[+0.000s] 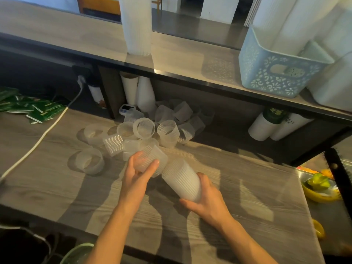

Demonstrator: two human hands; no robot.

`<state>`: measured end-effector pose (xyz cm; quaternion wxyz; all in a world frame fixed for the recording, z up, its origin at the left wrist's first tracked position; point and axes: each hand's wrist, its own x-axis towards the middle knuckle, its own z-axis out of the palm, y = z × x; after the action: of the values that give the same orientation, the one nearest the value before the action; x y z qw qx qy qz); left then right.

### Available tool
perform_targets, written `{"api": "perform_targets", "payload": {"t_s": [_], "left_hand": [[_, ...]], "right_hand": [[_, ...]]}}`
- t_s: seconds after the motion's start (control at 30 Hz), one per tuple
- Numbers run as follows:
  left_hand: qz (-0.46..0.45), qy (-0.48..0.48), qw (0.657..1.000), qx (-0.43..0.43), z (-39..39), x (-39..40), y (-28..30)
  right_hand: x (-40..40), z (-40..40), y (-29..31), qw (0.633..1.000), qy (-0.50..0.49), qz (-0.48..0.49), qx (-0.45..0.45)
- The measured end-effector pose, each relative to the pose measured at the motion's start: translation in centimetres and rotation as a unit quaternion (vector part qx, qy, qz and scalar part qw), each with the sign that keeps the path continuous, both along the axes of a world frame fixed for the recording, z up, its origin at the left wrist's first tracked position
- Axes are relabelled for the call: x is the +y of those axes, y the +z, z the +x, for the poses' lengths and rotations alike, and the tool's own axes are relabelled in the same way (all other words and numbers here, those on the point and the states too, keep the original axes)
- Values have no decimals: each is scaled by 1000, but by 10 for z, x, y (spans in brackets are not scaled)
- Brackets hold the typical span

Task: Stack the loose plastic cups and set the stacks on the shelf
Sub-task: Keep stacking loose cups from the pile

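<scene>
Two bare hands work at the centre of the frame above the grey wood-grain counter (238,187). The left hand (140,169) grips a single ribbed translucent plastic cup (152,159), its mouth just beside the short stack of ribbed translucent cups (182,180) clasped by the right hand (206,201). Loose cups (144,130) lie heaped just above. A tall white cup stack (137,25) stands on the shelf (190,60), upper centre, left of a pale blue perforated basket (276,77).

Ribbed translucent cups (144,128) heaped, tumbled

Loose cups (144,128) crowd counter back; shelf (190,60) middle seemingly free.
</scene>
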<state>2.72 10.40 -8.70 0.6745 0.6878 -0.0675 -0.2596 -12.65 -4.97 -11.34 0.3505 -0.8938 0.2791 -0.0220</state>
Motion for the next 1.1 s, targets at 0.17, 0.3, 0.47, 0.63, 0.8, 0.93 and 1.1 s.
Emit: {"api": "perform_targets", "payload": {"t_s": [0.17,0.3,0.47,0.63,0.8,0.93,1.1], "left_hand": [[-38,-53,998,20,-9,-14,19],[-49,-85,995,18,-11,-17,23],[-54,-105,993,5,-13,-21,24],[-42,-110,993,-2,-16,-25,24],[-37,-97,995,4,-20,-28,24],[-18,-116,993,2,-31,-30,20],[1,-192,981,31,-45,-28,13]], "right_hand": [[-1,4,6,1000,5,1,-12],[-2,2,6,1000,6,-10,-17],[-2,-4,5,999,2,-22,-28],[-4,-9,4,999,1,-21,-28],[-4,-14,5,1000,5,-7,-26],[-4,-15,8,999,-1,17,-36],[-7,-21,9,999,-8,21,-50]]}}
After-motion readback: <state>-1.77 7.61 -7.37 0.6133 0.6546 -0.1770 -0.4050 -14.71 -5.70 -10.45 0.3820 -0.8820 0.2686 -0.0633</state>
